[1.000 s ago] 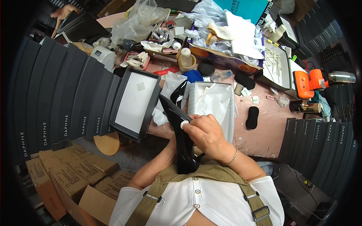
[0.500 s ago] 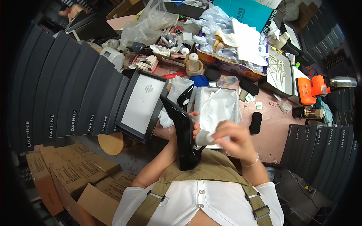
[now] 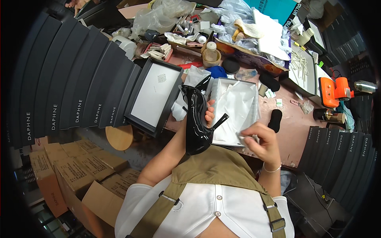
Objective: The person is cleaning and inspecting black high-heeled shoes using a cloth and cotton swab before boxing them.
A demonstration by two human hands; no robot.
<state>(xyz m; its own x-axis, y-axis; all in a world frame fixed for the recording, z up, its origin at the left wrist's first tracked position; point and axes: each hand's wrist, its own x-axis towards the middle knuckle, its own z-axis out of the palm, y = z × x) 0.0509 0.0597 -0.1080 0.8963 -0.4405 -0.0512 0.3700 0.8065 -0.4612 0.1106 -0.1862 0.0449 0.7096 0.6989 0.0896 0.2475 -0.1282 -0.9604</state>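
Observation:
My left hand [image 3: 209,114] grips a glossy black high-heeled shoe [image 3: 197,119] from its far side. The shoe is held above my lap, and its thin heel [image 3: 220,121] sticks out to the right. My right hand [image 3: 260,142] is closed in a pinch over the near right corner of an open shoe box [image 3: 257,104] lined with white tissue paper [image 3: 232,109]. A small whitish wad [image 3: 240,137] shows at its fingertips; whether it is cloth or paper I cannot tell. Partly hidden behind the held shoe, another black shoe [image 3: 204,84] lies on white paper.
Tall stacks of dark shoe boxes [image 3: 81,85] stand left and right. A grey box lid [image 3: 152,95] lies beside the lined box. Black pads [image 3: 275,120], a glue-brown jar with a white-capped bottle [image 3: 211,55], and an orange tool [image 3: 335,92] are on the pink table. Cartons [image 3: 79,170] fill the lower left.
The shoe has been turned, so its heel now points up and right. My right hand has moved away from it to the right with the whitish wad. The view has shifted slightly.

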